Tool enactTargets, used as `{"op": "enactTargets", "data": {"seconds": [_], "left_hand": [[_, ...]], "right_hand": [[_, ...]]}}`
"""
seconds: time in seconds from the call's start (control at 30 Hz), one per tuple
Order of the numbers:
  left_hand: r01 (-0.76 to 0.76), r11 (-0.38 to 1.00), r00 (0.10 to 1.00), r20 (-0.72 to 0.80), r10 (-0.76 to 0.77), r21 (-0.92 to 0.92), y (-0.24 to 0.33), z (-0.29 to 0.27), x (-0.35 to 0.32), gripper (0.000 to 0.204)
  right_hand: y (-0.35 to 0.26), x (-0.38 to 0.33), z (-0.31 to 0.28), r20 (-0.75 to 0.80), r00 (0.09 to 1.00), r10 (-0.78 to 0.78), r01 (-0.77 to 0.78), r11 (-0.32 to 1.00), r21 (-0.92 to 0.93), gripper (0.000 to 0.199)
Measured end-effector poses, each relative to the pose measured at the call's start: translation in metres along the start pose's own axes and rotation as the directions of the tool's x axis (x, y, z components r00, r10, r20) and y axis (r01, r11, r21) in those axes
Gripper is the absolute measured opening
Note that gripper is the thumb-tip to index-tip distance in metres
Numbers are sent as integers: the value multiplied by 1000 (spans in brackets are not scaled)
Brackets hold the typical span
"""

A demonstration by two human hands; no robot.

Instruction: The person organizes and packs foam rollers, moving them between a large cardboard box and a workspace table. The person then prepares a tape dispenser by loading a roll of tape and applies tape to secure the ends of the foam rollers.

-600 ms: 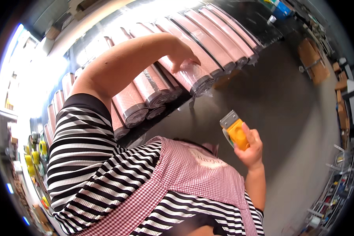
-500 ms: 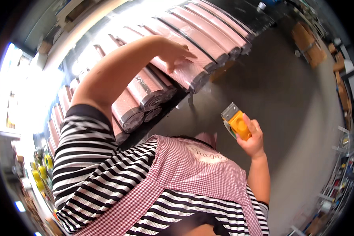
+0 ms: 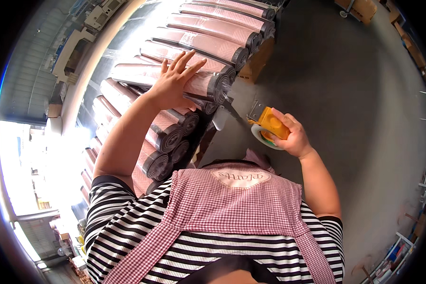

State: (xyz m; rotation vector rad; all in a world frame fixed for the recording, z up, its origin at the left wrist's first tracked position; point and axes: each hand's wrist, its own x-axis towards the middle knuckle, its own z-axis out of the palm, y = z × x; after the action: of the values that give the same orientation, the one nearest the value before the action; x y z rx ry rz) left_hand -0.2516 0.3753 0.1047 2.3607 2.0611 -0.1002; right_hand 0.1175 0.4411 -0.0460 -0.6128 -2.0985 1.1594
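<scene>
My left hand (image 3: 173,87) is spread open, resting on a rolled mat (image 3: 201,84) with a pink quilted face and dark grey edges. Clear film shines on this roll, and its coiled end points toward the right. In my right hand (image 3: 296,137) is a yellow tape dispenser (image 3: 275,124), gripped by its body. The dispenser's metal head (image 3: 256,111) faces the coiled end but stays apart from it. A pale tape roll (image 3: 260,137) shows on its lower side.
More pink rolled mats (image 3: 208,42) lie side by side along the table, some stacked (image 3: 168,137) nearer me. A cardboard box (image 3: 256,64) stands below the table's edge. Dark floor (image 3: 336,94) spreads to the right. Another carton sits on a wheeled cart (image 3: 357,10) far off.
The view has turned. My left hand now lies with fingers spread on a roll nearer me. My right hand has brought the tape dispenser closer to the roll's coiled end and tilted it leftward.
</scene>
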Motion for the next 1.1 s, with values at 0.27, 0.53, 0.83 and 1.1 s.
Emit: {"op": "enactTargets", "data": {"seconds": [0.27,0.53,0.83,1.1], "left_hand": [[116,993,986,-116,-116,-9,33,5,3,115],[206,978,972,-107,-207,-22,75,13,-4,113],[278,951,890,-337,-307,-131,101,36,11,99],[259,961,919,-280,-277,-100,93,28,10,100]], "right_hand": [[38,42,45,146,989,11,-33,989,146,75],[42,53,53,226,974,8,-55,978,203,75],[34,61,57,181,983,-7,-15,992,123,73],[42,70,69,525,816,242,-486,778,398,69]]}}
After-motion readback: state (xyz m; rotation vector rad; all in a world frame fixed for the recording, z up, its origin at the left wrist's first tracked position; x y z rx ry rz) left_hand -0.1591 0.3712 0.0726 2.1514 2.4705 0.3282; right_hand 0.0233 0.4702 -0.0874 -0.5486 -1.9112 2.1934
